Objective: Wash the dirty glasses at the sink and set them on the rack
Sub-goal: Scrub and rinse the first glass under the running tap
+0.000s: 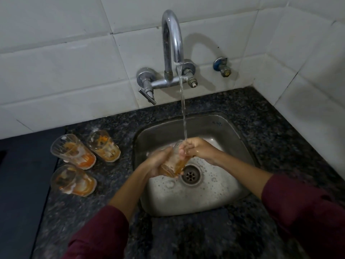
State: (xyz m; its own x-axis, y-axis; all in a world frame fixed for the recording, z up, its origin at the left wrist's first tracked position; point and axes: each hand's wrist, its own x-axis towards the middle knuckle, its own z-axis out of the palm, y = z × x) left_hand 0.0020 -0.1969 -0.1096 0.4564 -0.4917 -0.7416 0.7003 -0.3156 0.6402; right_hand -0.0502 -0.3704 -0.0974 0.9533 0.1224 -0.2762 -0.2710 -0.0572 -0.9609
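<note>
both hands (158,161) (197,149) grip a tilted, ribbed glass (172,163) under running water (183,113).

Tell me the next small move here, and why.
Probably keep rubbing inside the held glass under the water stream: the left hand grips its base, the right hand's fingers work its rim, and orange residue still shows.

Dark speckled granite counter (252,116): three dirty glasses (72,151) left of sink.
</note>
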